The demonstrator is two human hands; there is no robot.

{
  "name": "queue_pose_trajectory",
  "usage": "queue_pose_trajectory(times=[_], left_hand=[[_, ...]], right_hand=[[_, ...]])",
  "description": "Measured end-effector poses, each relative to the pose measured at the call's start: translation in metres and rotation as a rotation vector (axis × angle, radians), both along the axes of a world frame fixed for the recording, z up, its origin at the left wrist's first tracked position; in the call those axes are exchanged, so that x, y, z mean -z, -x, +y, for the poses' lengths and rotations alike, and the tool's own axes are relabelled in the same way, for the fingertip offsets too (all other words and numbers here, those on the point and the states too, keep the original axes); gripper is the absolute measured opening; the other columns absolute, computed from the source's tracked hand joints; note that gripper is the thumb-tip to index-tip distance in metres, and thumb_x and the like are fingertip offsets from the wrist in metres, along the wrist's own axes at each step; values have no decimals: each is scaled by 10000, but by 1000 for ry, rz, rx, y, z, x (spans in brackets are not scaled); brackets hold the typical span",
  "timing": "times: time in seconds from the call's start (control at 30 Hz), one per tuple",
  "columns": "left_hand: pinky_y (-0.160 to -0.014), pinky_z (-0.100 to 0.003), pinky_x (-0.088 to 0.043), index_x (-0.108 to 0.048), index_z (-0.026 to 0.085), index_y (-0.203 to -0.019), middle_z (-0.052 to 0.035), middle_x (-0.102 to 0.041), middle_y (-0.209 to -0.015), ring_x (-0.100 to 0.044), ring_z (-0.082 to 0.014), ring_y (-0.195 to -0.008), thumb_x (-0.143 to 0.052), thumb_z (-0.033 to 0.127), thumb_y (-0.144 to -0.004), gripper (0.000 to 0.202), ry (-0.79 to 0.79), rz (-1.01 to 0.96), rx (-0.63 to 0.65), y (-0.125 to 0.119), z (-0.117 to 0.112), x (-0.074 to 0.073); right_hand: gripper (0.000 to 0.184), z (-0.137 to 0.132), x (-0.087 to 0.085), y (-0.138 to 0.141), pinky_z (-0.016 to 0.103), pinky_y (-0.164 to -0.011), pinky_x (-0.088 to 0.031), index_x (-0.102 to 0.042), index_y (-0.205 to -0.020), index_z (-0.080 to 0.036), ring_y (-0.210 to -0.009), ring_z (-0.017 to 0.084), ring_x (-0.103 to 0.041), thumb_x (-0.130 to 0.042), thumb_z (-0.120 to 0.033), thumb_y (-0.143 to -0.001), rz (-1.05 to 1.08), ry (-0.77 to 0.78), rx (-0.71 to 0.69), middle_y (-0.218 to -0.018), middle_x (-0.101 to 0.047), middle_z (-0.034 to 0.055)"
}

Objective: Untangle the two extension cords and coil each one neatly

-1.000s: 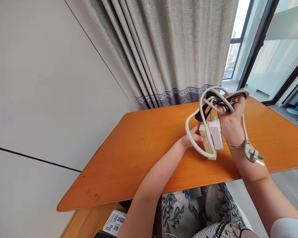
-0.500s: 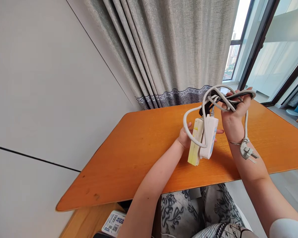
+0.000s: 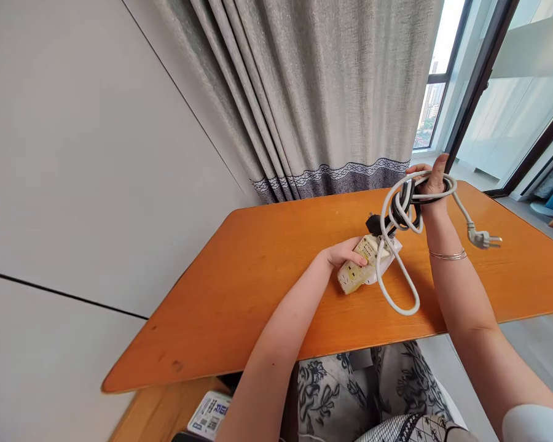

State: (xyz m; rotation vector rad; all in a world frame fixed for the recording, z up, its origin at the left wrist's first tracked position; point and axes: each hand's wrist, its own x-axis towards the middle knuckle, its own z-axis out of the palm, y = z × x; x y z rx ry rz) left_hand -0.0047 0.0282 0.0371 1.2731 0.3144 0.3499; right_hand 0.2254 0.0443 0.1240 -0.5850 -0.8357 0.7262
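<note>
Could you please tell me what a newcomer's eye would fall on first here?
Most likely the tangle of white and black cords held up by the right hand, with a plug jutting out beside it. Next comes the yellowed power strip in the left hand, over the orange table.

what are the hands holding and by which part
The left hand grips the yellowed power strip at its middle, thumb across its front; the right hand holds the looped cords by one end of their coil.

Left hand (image 3: pixel 345 252) gripping yellowed power strip (image 3: pixel 350 277) over bench (image 3: pixel 258 270); right hand (image 3: pixel 435 184) holding looped cables (image 3: pixel 400 212) higher above bench; curtain (image 3: pixel 341 92) hanging beyond bench.
</note>
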Motion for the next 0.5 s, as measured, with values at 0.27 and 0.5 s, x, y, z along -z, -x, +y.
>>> queue_pose_trajectory(times=[0.27, 0.5], left_hand=[[-638, -278, -503, -706, 165, -873, -43, -717, -776, -647, -182, -676, -900, 356, -398, 548, -43, -169, -313, 1, 0, -9], [-648, -287, -504, -662, 166, -948, -51, -720, -838, -654, -192, -716, -879, 344, -445, 576, -140, -210, -485, 13, 7, -21]], right_hand=[[247, -6, 1, 16, 256, -684, -595, -647, -848, -237, -699, 106, -680, -794, -412, -756, 38, -19, -222, -758, -696, -61], [98, -1, 13, 32, 331, -774, -590, -609, -857, -243, -782, 137, -671, -606, -276, -765, 284, 0, -546, -804, -715, -47]])
